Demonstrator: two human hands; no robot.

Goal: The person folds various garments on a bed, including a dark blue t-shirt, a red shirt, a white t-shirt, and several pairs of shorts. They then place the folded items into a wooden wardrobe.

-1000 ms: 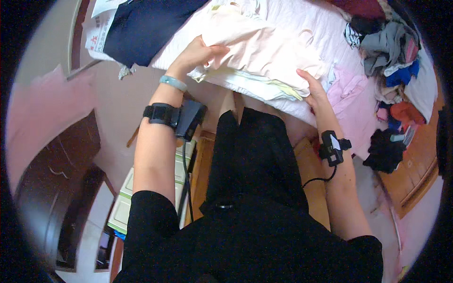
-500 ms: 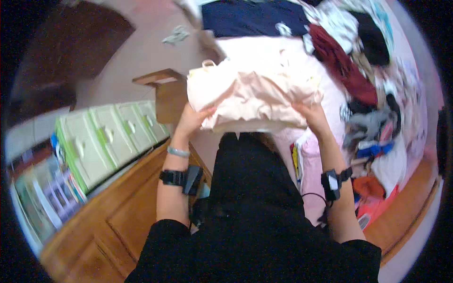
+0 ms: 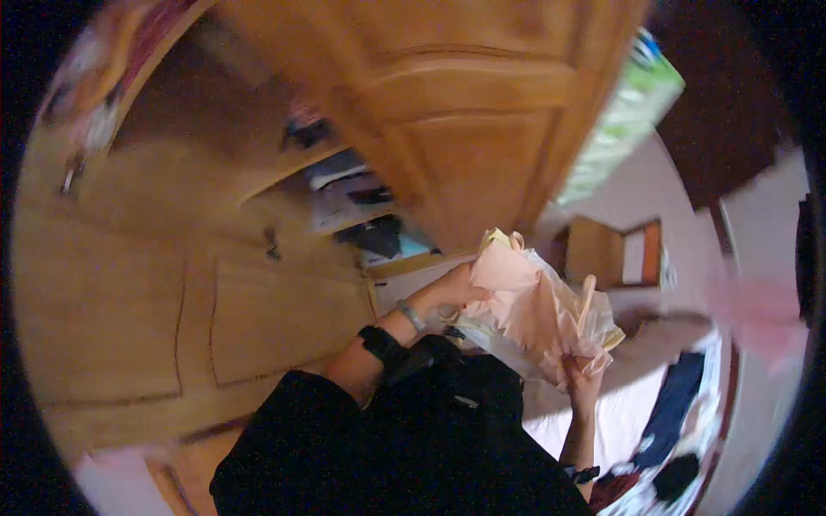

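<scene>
A peach-coloured bundle of fabric [image 3: 529, 297] with thin loops or straps is held out in front of me. Translucent, plastic-like material shows along its edges; whether this is a wrapper, I cannot tell. My left hand [image 3: 460, 288] grips the bundle's left end, thumb on top. At the opposite end, nearer the bed, my right hand [image 3: 585, 374] has its fingers closed on it. Each forearm carries a black strapped device, and a pale bangle [image 3: 409, 314] circles my left wrist.
A wooden wardrobe door [image 3: 482, 163] stands swung out ahead. Left of it, shelves [image 3: 344, 193] hold dark and light clothes. Beyond the door are a green-and-white drawer unit [image 3: 615, 129] and an open cardboard box [image 3: 598, 249]. Dark blue clothing [image 3: 671, 404] lies on the bed, lower right.
My view has swung left from the bed toward the wardrobe. The peach bundle has come along in both hands and is now tilted, its right end lower.
</scene>
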